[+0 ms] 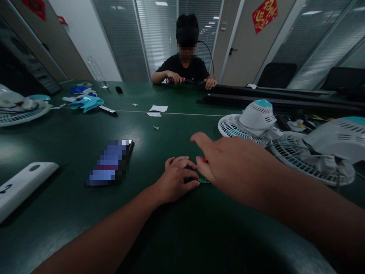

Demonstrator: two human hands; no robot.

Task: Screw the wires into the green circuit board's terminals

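A small green circuit board (203, 180) lies on the dark green table, partly covered by my hands. The thumb and fingertips of my left hand (179, 178) close on its left end. Above the board's right side is my right hand (228, 158), its back towards me and one finger stretched out to the left. A bit of a red object (205, 161) shows between the fingers of that hand. Most of this object is hidden, so its kind cannot be made out.
Left of my hands lie a phone (110, 161) and a white case (27, 186). White fan parts (255, 120) stand at the right, more (21, 108) at far left. Paper scraps (159, 109) and blue fan blades (87, 102) lie farther back. Opposite, a person (186, 62) holds a red-black tool.
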